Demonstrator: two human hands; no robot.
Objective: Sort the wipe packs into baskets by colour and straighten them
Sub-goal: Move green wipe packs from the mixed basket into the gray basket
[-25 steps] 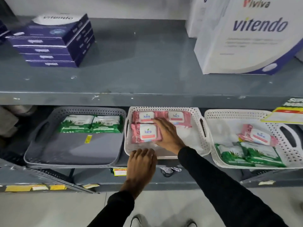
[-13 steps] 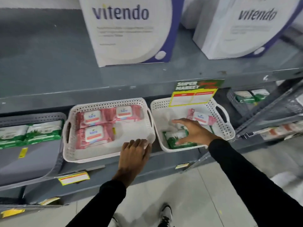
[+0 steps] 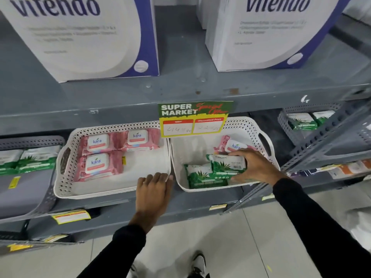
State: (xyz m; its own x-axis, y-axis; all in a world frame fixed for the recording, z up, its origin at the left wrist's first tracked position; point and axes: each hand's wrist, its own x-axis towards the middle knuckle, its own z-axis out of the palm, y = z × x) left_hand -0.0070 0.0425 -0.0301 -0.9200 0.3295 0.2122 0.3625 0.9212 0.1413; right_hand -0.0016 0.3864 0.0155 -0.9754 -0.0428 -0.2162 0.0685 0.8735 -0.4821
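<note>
A person sorts wipe packs on a grey shelf (image 3: 180,91); the middle white basket (image 3: 66,189), at 9 o'clock from centre, holds three pink packs (image 3: 98,163) and no green ones; the right white basket (image 3: 259,129), at 3 o'clock, is mixed, with two green packs and one pink pack (image 3: 230,144) at its 1 o'clock corner; a grey basket (image 3: 46,199) at far 9 o'clock already carries green packs. The left hand (image 3: 153,194) rests on the middle basket's front rim, fingers together and curled over the edge; the right hand (image 3: 256,167) grips the upper green pack (image 3: 226,164), thumb along its far edge and fingers pinching the near edge, above the lower green pack (image 3: 200,177). Best done, it seems, by lifting this pack clear without dragging its neighbour, carrying it toward 9 o'clock to the grey basket and laying it flat, square beside the greens there; the pink one likely belongs in the middle basket.
</note>
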